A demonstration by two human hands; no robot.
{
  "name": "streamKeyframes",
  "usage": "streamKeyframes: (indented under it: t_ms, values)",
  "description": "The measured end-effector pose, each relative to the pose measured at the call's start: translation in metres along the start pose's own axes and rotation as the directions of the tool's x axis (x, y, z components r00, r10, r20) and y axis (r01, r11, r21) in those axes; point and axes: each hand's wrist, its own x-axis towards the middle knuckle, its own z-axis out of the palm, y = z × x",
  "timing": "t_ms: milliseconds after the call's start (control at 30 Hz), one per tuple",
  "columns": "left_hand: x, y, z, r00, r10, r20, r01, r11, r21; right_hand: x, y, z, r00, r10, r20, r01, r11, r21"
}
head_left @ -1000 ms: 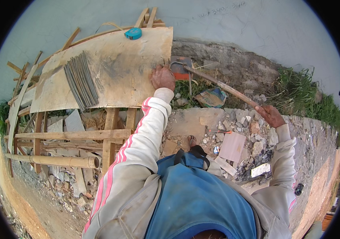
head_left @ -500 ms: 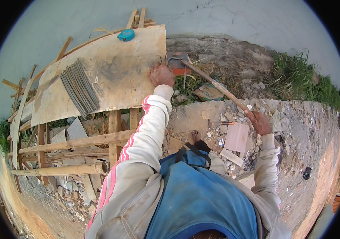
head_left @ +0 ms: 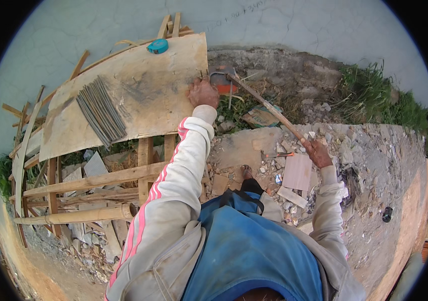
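Note:
My left hand [head_left: 203,93], fingers curled, rests at the right edge of a weathered plywood sheet [head_left: 151,113] beside short upright pins; what its fingers hold is hidden. My right hand [head_left: 314,150] grips a long brown bar [head_left: 269,107] with a hooked upper end. That end lies over a dark and orange metal piece [head_left: 228,88] just beyond the board's edge. A bundle of thin metal rods [head_left: 100,111] lies on the plywood, below and left of a teal tape measure [head_left: 157,46].
A timber frame [head_left: 96,178] and bamboo pole [head_left: 73,215] stand at the left. A grey wall [head_left: 294,25] runs behind, with weeds [head_left: 369,88] at its foot. Rubble, a pale board [head_left: 297,171], an orange-handled tool [head_left: 279,155] and a small black object [head_left: 387,214] lie on the ground.
My right hand has swung leftward with the bar, which now slants more steeply toward my body. My left hand stays at the plywood's edge. The whole view has shifted slightly.

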Motion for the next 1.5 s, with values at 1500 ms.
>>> streamKeyframes:
  t_ms: [1500]
  values:
    - [0.003, 0.059, -0.061, 0.927, -0.042, 0.374, 0.369, 0.29, -0.883, 0.127, -0.008, 0.031, 0.981, -0.191, 0.037, 0.049, 0.426, 0.903]
